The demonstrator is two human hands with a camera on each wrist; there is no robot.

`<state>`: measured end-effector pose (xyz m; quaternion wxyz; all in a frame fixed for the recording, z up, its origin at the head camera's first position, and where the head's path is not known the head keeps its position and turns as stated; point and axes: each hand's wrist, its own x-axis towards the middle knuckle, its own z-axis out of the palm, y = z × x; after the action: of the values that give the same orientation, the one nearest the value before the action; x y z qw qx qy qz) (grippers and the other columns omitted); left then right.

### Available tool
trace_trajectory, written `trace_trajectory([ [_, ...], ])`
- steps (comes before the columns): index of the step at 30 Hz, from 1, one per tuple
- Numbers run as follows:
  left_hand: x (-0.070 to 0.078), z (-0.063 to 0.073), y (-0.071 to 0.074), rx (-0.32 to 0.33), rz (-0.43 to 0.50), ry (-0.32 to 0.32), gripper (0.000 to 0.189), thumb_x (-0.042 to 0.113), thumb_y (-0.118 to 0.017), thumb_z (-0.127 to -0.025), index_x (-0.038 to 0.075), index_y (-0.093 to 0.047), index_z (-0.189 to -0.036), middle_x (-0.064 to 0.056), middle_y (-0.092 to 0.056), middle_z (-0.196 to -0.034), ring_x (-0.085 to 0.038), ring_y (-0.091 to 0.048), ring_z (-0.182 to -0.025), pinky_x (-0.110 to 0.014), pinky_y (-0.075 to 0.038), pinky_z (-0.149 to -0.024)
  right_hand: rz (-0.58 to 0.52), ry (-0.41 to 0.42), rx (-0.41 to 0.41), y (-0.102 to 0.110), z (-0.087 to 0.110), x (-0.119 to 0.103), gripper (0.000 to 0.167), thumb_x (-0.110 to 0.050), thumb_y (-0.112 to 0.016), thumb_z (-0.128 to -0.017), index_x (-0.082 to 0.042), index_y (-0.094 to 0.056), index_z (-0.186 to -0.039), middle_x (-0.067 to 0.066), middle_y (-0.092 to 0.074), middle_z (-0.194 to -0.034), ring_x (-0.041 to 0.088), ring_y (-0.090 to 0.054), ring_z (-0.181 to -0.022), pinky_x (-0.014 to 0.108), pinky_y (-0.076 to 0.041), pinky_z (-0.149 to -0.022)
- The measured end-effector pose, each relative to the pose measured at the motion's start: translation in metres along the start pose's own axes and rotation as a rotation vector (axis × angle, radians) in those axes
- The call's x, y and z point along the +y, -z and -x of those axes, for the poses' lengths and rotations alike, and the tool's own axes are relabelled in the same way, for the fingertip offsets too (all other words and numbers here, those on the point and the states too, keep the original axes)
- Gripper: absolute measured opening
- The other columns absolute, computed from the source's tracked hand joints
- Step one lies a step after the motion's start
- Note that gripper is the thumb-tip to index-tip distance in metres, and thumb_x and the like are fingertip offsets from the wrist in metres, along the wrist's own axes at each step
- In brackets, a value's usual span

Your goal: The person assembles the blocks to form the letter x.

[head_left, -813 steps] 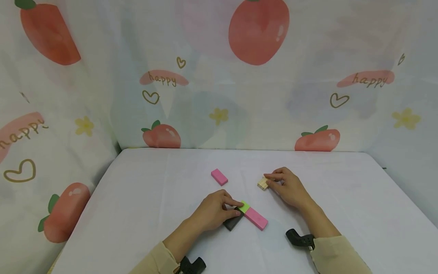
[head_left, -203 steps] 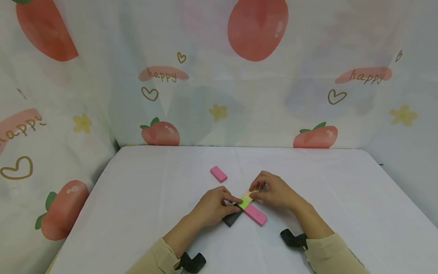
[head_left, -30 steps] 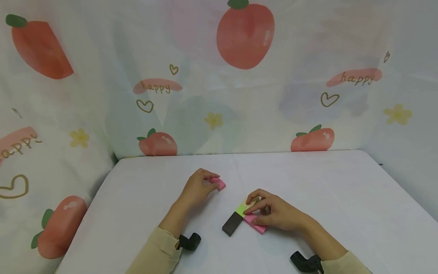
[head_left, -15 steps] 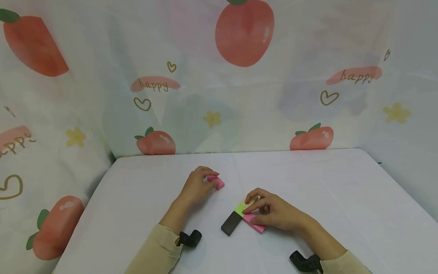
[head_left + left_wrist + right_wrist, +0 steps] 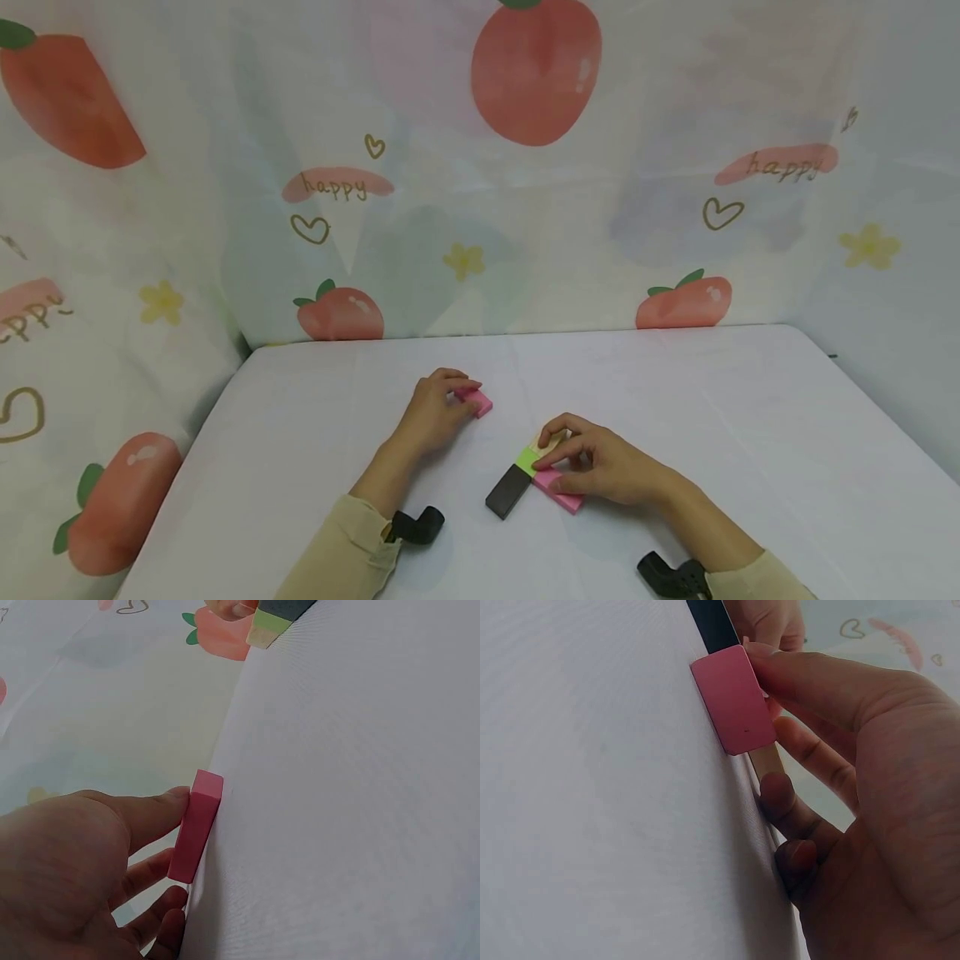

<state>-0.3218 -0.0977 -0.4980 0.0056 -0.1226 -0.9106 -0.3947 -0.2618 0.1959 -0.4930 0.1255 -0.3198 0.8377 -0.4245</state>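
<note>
At the far side of the table, my left hand (image 5: 431,417) pinches a small pink block (image 5: 483,404). In the left wrist view the thumb and a finger hold that block's side, close over the white cloth. My right hand (image 5: 618,467) rests on a row of joined-up blocks nearer to me. Its thumb and index finger grip a second pink block (image 5: 735,701), the index tip reaching the green block (image 5: 527,460). A black block (image 5: 508,492) lies against the green one. On the green block's other side is a plain wood block (image 5: 264,637), partly hidden under the fingers.
The white cloth-covered table (image 5: 337,400) meets a fruit-patterned backdrop (image 5: 435,208) at its back and left edges. Black wrist devices (image 5: 420,527) sit at both sleeve cuffs.
Since several seconds ago, my left hand has gone from the black and green blocks to the far pink block, and my right hand from the wood block to the near pink one.
</note>
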Motion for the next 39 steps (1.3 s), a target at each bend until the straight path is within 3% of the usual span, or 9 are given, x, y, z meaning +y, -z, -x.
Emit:
trace_trajectory([
  [12,0.0001,-0.0033,0.0001,0.020,-0.013,-0.061,0.028,0.018,-0.077,-0.093,0.014,-0.078,-0.121,-0.008,-0.064,-0.133,-0.035,-0.054,-0.126,-0.050,-0.045,-0.105,0.002,-0.031,0.011,0.0012,0.0019,-0.0019,0.022,-0.029,-0.082,-0.090,-0.032,-0.081,-0.112,-0.004,-0.058,-0.128,0.015,-0.057,-0.106,0.025,-0.047,-0.085],
  [39,-0.0025,-0.0011,-0.0006,0.017,-0.012,-0.019,0.029,0.019,-0.077,-0.093,0.015,-0.078,-0.122,-0.005,-0.063,-0.134,-0.032,-0.052,-0.126,-0.048,-0.046,-0.104,-0.019,-0.015,0.000,-0.0007,-0.0013,-0.0002,0.023,-0.025,-0.082,-0.090,-0.030,-0.081,-0.112,-0.002,-0.058,-0.128,0.016,-0.057,-0.106,0.025,-0.047,-0.083],
])
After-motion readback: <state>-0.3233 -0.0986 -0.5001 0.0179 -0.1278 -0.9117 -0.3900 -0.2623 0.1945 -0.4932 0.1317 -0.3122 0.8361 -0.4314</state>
